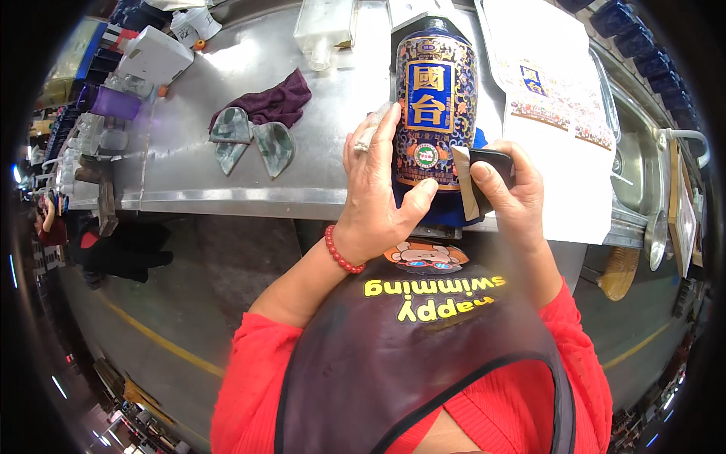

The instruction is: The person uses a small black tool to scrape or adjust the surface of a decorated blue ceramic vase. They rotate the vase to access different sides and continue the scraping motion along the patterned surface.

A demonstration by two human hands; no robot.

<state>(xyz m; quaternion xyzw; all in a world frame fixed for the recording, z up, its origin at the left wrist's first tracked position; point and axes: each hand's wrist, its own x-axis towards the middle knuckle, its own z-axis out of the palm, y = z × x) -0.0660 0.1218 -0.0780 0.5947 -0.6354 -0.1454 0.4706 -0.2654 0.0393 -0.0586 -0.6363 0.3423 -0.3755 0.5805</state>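
A blue bottle with gold characters and a colourful floral pattern lies on the metal worktop, its neck pointing away from me. My left hand rests along its left side, fingers stretched out and thumb spread over the lower edge. A whitish wrap covers one of its fingers. My right hand is closed on a dark flat pad with a tan strip along its left side. That strip lies against the bottle's lower right side. Blue material shows under the bottle's base.
White sheets with printed labels lie to the right, beside a metal sink with a tap. Leftward are a purple cloth, green marbled pieces and a white container. A clear glass bottle lies behind.
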